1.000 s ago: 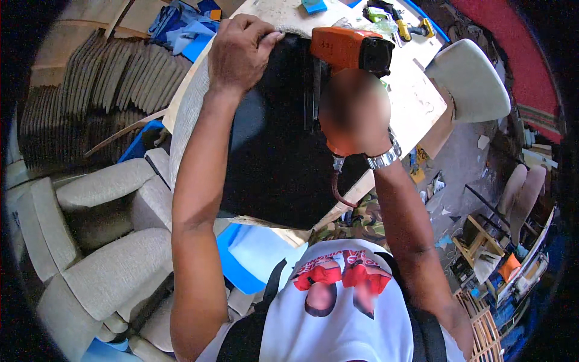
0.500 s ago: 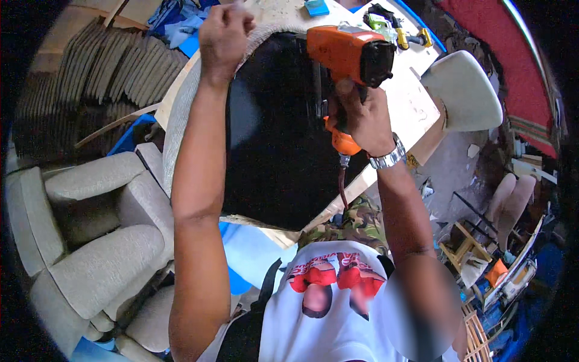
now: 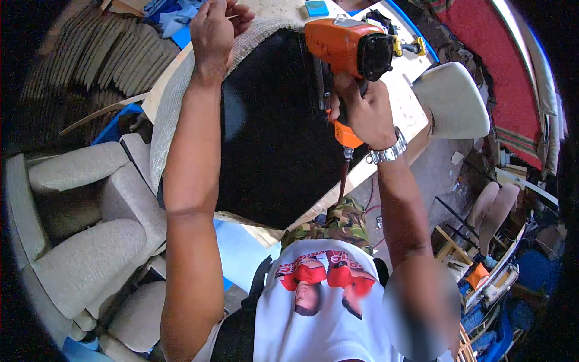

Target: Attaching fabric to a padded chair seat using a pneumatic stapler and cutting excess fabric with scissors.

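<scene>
An orange pneumatic staple gun (image 3: 342, 49) with an air hose at its handle is gripped in my right hand (image 3: 369, 114). Its nose lies over the far right part of a piece covered with black cloth (image 3: 271, 139). Light grey woven fabric (image 3: 170, 114) runs round the left and far edges of that piece. My left hand (image 3: 216, 37) is raised at the far left edge of the grey fabric, its fingers loosely bent and apart, with nothing visible in them.
The piece rests on a pale wooden table (image 3: 410, 111) with a blue box (image 3: 316, 8) and a yellow-black tool (image 3: 413, 46) on it. A beige armchair (image 3: 90, 265) stands left, a white seat (image 3: 455, 96) right. Stacked grey pieces (image 3: 114, 54) lie far left.
My left hand has come slightly nearer and left, its fingers spreading from a closed shape. The staple gun stays in my right hand, nearly in place. The whole view has shifted a little.
</scene>
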